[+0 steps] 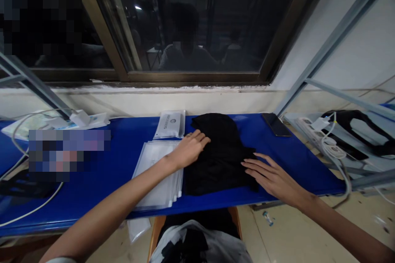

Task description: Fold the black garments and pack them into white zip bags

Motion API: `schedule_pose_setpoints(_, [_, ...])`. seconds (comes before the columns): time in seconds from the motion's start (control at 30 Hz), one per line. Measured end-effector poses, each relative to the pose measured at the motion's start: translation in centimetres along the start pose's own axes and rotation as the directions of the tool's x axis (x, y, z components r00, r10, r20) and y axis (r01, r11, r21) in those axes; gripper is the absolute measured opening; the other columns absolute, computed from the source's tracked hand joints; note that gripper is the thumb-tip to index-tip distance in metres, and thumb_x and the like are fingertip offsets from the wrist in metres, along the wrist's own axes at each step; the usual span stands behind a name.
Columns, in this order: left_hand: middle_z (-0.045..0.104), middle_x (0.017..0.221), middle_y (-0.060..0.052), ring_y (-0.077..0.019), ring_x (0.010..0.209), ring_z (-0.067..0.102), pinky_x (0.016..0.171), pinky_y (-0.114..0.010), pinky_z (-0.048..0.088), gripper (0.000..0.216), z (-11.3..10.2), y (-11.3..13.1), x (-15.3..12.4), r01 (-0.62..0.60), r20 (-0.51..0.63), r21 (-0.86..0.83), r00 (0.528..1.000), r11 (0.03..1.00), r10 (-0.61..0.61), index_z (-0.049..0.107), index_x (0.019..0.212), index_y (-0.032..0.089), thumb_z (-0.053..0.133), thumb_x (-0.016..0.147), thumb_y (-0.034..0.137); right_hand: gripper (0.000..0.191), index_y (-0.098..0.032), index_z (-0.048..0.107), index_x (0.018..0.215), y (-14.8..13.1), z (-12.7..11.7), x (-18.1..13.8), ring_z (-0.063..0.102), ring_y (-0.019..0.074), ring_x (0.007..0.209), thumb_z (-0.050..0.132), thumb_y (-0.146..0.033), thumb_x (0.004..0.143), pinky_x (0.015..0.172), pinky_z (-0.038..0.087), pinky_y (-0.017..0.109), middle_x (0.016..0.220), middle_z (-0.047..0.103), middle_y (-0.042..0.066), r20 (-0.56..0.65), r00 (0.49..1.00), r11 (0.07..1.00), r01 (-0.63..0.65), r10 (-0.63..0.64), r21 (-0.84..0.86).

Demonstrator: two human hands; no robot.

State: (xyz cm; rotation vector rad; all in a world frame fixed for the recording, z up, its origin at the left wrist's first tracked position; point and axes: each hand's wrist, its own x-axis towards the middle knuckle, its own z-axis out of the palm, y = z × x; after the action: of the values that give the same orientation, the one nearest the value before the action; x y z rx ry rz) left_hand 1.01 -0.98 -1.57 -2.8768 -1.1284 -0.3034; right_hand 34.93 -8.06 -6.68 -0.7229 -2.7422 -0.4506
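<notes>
A black cloth garment (216,164) lies spread on the blue tabletop in front of me, its exact kind not clear from its shape. My left hand (194,147) is at the garment's left edge, fingers curled and closed on the cloth. On the right side, my right hand (268,172) has its fingers stretched out, with the fingertips touching the black fabric. Clear zip bags (151,172) lie in a stack under my left forearm, just left of the garment. Behind them sits a packed zip bag (170,124) with printed lettering.
A phone (276,124) lies at the table's back right. Power strips with white chargers (321,123) and cables are at both sides. Metal frame posts (293,94) stand left and right. A window (197,28) rises behind the blue table (117,148).
</notes>
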Motion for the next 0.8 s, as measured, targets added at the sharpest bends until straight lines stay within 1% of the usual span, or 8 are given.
schedule_pose_setpoints(0.07, [0.064, 0.12, -0.012, -0.029, 0.113, 0.059, 0.086, -0.038, 0.053, 0.033, -0.2, -1.3, -0.5, 0.076, 0.011, -0.028, 0.997, 0.997, -0.076, 0.065, 0.118, 0.016, 0.058, 0.089, 0.003, 0.044, -0.012, 0.066, 0.125, 0.0, 0.0, 0.0, 0.062, 0.0258, 0.125, 0.044, 0.003, 0.091, 0.118, 0.039, 0.061, 0.132, 0.069, 0.011, -0.007, 1.0, 1.0, 0.019, -0.019, -0.011])
schedule_pose_setpoints(0.23, [0.069, 0.101, -0.005, -0.0173, 0.085, 0.068, 0.081, -0.03, 0.054, 0.037, 0.1, -3.4, -1.0, 0.155, 0.022, -0.33, 0.987, 0.931, -0.157, 0.075, 0.096, 0.017, 0.051, 0.081, -0.007, 0.05, -0.014, 0.065, 0.13, 0.0, -0.4, -0.1, 0.06, 0.0269, 0.13, 0.047, 0.006, 0.089, 0.123, 0.03, 0.066, 0.125, 0.072, 0.01, -0.03, 0.999, 0.999, 0.039, -0.04, -0.02])
schedule_pose_setpoints(0.33, [0.068, 0.099, -0.004, -0.0138, 0.075, 0.065, 0.076, -0.027, 0.054, 0.038, -0.7, -3.5, -1.4, 0.184, -0.018, -0.397, 0.978, 0.899, -0.208, 0.077, 0.093, 0.019, 0.05, 0.08, -0.005, 0.039, -0.013, 0.069, 0.122, 0.0, -0.8, -0.1, 0.058, 0.0282, 0.132, 0.052, 0.003, 0.09, 0.123, 0.03, 0.066, 0.123, 0.073, 0.011, -0.047, 0.998, 0.998, 0.052, -0.052, -0.019])
schedule_pose_setpoints(0.4, [0.067, 0.099, -0.006, -0.0162, 0.081, 0.066, 0.078, -0.029, 0.055, 0.039, -1.3, -3.0, -1.8, 0.187, -0.028, -0.34, 0.978, 0.921, -0.209, 0.078, 0.092, 0.018, 0.049, 0.081, -0.004, 0.03, -0.012, 0.072, 0.111, -0.1, -0.9, 0.0, 0.056, 0.0294, 0.135, 0.053, 0.001, 0.092, 0.123, 0.03, 0.066, 0.128, 0.07, 0.014, -0.052, 0.997, 0.999, 0.049, -0.051, -0.022])
schedule_pose_setpoints(0.53, [0.065, 0.119, -0.015, -0.0277, 0.117, 0.06, 0.1, -0.04, 0.052, 0.044, -0.9, 0.5, -2.2, 0.045, -0.078, -0.054, 0.996, 0.998, -0.049, 0.074, 0.113, 0.01, 0.044, 0.084, -0.003, 0.026, -0.013, 0.071, 0.102, -0.5, -1.1, 0.6, 0.046, 0.0296, 0.144, 0.052, 0.0, 0.092, 0.124, 0.026, 0.065, 0.146, 0.057, 0.016, -0.012, 0.999, 0.999, 0.036, -0.036, 0.018])
schedule_pose_setpoints(0.63, [0.055, 0.146, -0.016, -0.0284, 0.133, 0.052, 0.112, -0.04, 0.045, 0.052, 1.2, 4.4, -2.5, -0.168, -0.033, 0.027, 0.985, 0.985, 0.169, 0.056, 0.141, 0.007, 0.048, 0.089, 0.007, 0.036, -0.016, 0.07, 0.108, -0.1, -1.4, 0.8, 0.047, 0.0268, 0.143, 0.046, 0.004, 0.089, 0.126, 0.023, 0.064, 0.137, 0.066, 0.011, -0.004, 0.999, 0.993, 0.042, -0.041, 0.11])
schedule_pose_setpoints(0.7, [0.053, 0.148, -0.019, -0.0299, 0.136, 0.051, 0.113, -0.04, 0.044, 0.052, 2.8, 6.5, -2.7, -0.241, 0.02, 0.088, 0.971, 0.967, 0.24, 0.051, 0.144, 0.002, 0.048, 0.093, 0.013, 0.042, -0.017, 0.069, 0.11, 0.7, -1.7, 1.2, 0.054, 0.0232, 0.138, 0.042, 0.006, 0.087, 0.126, 0.028, 0.059, 0.126, 0.072, 0.008, -0.041, 0.999, 0.982, 0.004, 0.004, 0.191])
schedule_pose_setpoints(0.8, [0.052, 0.149, -0.024, -0.0326, 0.138, 0.05, 0.115, -0.043, 0.04, 0.049, 4.3, 8.2, -3.0, -0.233, 0.043, 0.191, 0.972, 0.954, 0.229, 0.052, 0.141, -0.003, 0.044, 0.097, 0.016, 0.039, -0.018, 0.068, 0.11, 2.5, -1.9, 3.1, 0.061, 0.0213, 0.129, 0.042, 0.002, 0.089, 0.12, 0.042, 0.047, 0.114, 0.075, 0.008, -0.16, 0.977, 0.943, -0.084, 0.142, 0.322])
